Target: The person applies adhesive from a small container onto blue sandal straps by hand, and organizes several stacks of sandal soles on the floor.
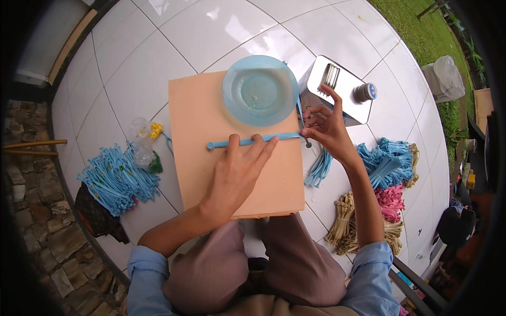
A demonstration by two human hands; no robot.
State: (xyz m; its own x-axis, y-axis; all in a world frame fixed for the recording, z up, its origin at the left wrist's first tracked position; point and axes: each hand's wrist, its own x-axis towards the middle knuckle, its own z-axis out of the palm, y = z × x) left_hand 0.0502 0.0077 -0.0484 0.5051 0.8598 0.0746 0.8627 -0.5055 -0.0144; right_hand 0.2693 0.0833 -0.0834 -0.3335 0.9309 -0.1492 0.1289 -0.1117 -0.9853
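My left hand [230, 181] lies spread over a slim blue strip [232, 142], its fingertips pressing it on the peach-coloured board [200, 105]. At its left end the strip has a small round loop. My right hand [328, 126] pinches the strip's right end between thumb and finger, the other fingers raised and curved. A small dark round tip [308, 145] shows just below that pinch. Just beyond the strip, a translucent blue bowl [261, 116] sits on the board, with what looks like a little clear liquid inside. My right fingertips partly cover a white metal box [350, 108].
Bunched blue strips [113, 179] lie at left beside a clear plastic bag [142, 147]. More blue bundles [387, 163], pink ones [390, 203] and beige ones [342, 216] lie at right. Thin metal pieces [330, 75] and a small round tin [363, 92] rest on the box.
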